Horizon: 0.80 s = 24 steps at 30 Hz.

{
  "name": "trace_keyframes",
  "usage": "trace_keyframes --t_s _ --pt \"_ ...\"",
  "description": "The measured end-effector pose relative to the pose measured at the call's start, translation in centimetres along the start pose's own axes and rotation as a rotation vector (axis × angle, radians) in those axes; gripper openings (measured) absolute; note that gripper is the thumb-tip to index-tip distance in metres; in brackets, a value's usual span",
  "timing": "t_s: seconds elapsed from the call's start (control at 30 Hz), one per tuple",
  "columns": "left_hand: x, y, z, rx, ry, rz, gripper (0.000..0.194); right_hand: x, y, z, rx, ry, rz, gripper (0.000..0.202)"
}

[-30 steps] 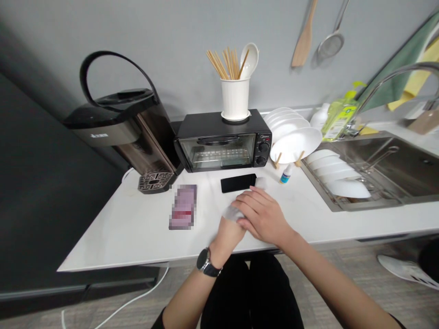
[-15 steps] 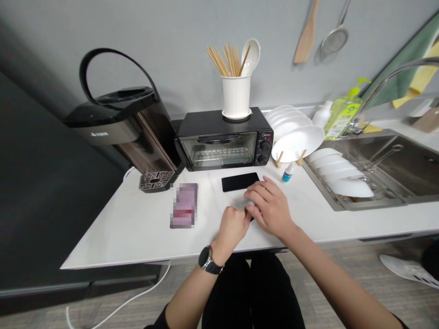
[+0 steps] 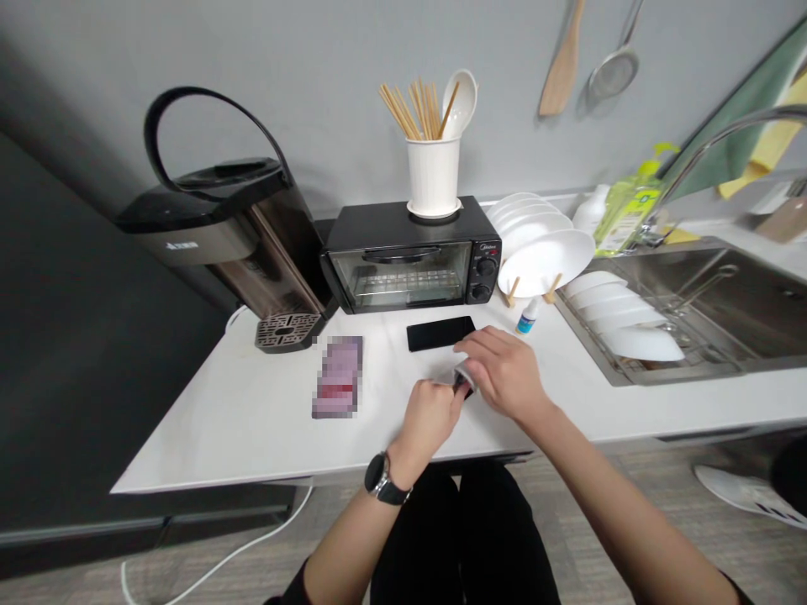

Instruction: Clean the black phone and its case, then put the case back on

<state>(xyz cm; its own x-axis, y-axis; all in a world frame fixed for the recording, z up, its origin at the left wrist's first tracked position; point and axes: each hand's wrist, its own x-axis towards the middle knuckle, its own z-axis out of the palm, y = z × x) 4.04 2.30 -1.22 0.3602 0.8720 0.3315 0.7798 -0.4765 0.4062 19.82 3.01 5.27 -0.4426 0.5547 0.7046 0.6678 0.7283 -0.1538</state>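
Note:
My left hand (image 3: 430, 413), with a black watch on its wrist, is closed around a small dark object (image 3: 468, 393) low over the counter's front half. Most of that object is hidden by my fingers, so its kind is unclear. My right hand (image 3: 509, 374) meets it from the right, its fingers closed on a thin grey piece (image 3: 466, 372) that looks like a cloth and lies against the dark object. Just beyond my hands, a black smartphone (image 3: 438, 334) lies flat, screen up. A small white dropper bottle (image 3: 527, 318) with a blue label stands behind my right hand.
A purple pixelated packet (image 3: 340, 376) lies left on the white counter (image 3: 239, 420). Behind stand a water dispenser (image 3: 252, 244), a toaster oven (image 3: 409, 260) with a chopstick holder (image 3: 434, 176) on top, and racked plates (image 3: 545, 260). The sink (image 3: 744, 311) is at right.
My right hand has shifted slightly and turned, its fingers drawing in. The grey piece between my hands now shows more clearly. My left hand has barely moved.

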Motion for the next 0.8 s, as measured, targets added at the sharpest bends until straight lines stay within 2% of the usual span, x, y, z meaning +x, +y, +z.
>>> trace_keyframes --t_s 0.07,0.2,0.33,0.5,0.63,0.77,0.8 --pt "0.0 0.0 -0.1 0.047 -0.010 0.022 0.025 0.0 0.0 0.0 0.013 0.039 0.044 0.047" --pt "0.0 0.1 0.0 0.099 0.002 0.059 0.021 0.0 -0.4 0.0 0.002 -0.016 -0.084 0.047" --pt "0.2 -0.1 0.3 0.123 -0.003 0.083 0.022 0.2 -0.4 0.1 -0.021 0.023 0.049 0.048" --pt "0.2 -0.4 0.7 0.136 0.014 0.090 0.019 0.4 -0.6 0.1 -0.023 -0.046 -0.098 0.046" --pt "0.0 -0.5 0.8 0.145 0.011 0.078 0.021 0.5 -0.4 0.0 -0.029 -0.004 0.049 0.047" --pt "0.0 -0.5 1.1 0.160 0.004 0.083 0.021 0.5 -1.1 0.0 0.009 -0.061 -0.122 0.045" --pt "0.0 -0.5 1.2 0.163 0.006 0.077 0.021 0.6 -1.3 0.0 0.000 -0.072 -0.117 0.044"
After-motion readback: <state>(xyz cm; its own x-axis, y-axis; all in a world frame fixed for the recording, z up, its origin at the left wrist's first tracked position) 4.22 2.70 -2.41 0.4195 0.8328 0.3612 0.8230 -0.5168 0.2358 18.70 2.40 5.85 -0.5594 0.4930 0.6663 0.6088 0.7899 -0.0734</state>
